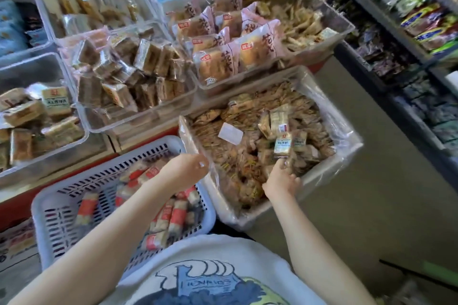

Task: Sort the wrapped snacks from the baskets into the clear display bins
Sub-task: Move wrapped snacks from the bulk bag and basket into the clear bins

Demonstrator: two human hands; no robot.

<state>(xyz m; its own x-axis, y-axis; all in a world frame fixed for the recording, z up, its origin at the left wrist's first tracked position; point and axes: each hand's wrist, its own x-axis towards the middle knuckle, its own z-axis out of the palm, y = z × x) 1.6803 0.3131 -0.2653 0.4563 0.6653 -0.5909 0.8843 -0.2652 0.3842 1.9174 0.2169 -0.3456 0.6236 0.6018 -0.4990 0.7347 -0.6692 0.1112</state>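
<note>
A row of clear display bins [138,116] sits on the far side, up and to the left, each one full of wrapped snacks. Closer in, on the right, is a big box lined with clear plastic [347,131], heaped with small brown snack packs. On the left, right by the person's body, stands a pale basket with holes in its sides [74,193], and some rolls with red bands [177,215] lie in it. The left hand [184,172] hangs over the spot where the basket meets the lined box. Its fingers point away from the camera, so I cannot tell if they hold anything or how far they are curled. The right hand [282,182] is at the near edge of the lined box, and its fingers reach up to a small pack with a pale label [282,147]. The pack stands tall, with its long side running away from the person, and the fingertips meet its bottom end. It looks like a pinch, but the picture is too blurry to be sure. So the right hand is the near one for this pack. The bins lie up and to the left of it, past the far rim of the box, so I think the pack must go up, forward and left to reach one.
</note>
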